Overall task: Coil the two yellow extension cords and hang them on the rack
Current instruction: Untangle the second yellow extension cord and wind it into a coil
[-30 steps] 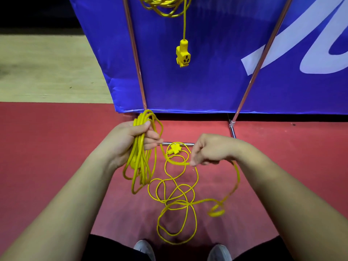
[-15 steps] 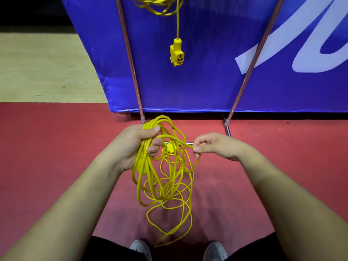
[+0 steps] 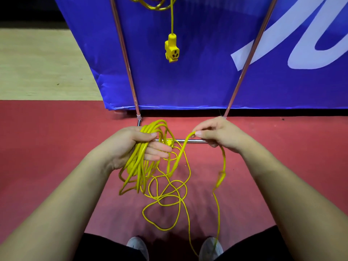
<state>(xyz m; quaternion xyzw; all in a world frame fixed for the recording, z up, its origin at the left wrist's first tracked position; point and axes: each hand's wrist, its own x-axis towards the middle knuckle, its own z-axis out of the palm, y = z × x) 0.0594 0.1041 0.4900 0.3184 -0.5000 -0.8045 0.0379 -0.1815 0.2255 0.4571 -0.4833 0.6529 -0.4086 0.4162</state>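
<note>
Clamped round a bundle of finished loops, the left grip [image 3: 135, 147] holds the second yellow cord [image 3: 138, 172] above the red floor [image 3: 47, 157], just in front of the bottom bar [image 3: 190, 141] of the rack [image 3: 124, 53]. The right grip [image 3: 218, 134] pinches a single strand, level with that bar. Loose turns of the same cord lie tangled on the floor between the bar and the shoes [image 3: 137, 245].

Expect the cord to be light, limp and prone to kinking. Take hold of a free strand close to the bundle and feed each loop into the left grip.

The jacket is bright yellow, thin and round. The first cord [image 3: 150, 5] hangs between the rack poles, its socket end [image 3: 171, 51] dangling before the blue banner [image 3: 188, 87].
</note>
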